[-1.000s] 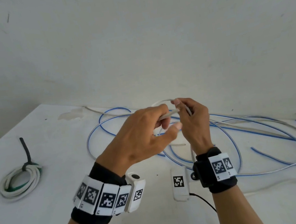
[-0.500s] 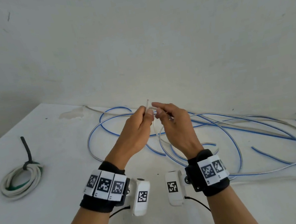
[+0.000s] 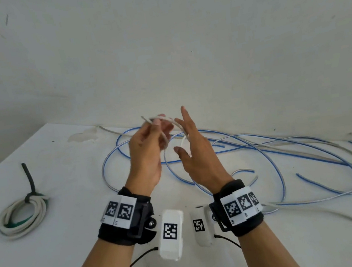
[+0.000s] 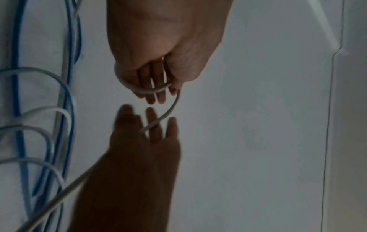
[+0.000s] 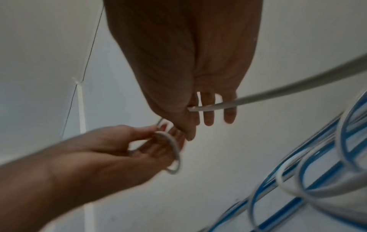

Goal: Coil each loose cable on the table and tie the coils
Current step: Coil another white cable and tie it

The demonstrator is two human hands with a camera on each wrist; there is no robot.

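Since half a second ago our hands have risen and drawn slightly apart, and the right hand (image 3: 198,152) has gone from a pinch to flat, straight fingers (image 3: 185,118). Nearest us, the two wrist-mounted cameras (image 3: 170,234) hang below the forearms over the bare front of the table (image 3: 64,264). Above them, the left hand (image 3: 148,151) pinches the grey-white cable (image 3: 163,119) close to its free end, with a small first loop curving round its curled fingers (image 4: 151,94); the right wrist view confirms that loop. The right hand stands released, palm inward, just beside the left, and the cable's running length crosses its fingers (image 5: 208,108) without being gripped, then trails away to the right. The relation that governs the coming move, in our judgement, is this: the loop lies to the left of the open right hand, the cable's long axis runs from the left pinch rightward and down to the table, and the right hand is the nearer one to the slack, so it would gather the next turn. Beyond the hands, the blue-and-white cable (image 3: 263,143) sprawls in wide loops across the centre and right of the table, which could snag the trailing length. Far left, well apart, a tied coil (image 3: 23,215) lies near the table's edge. Open room remains above the table and at the near left.
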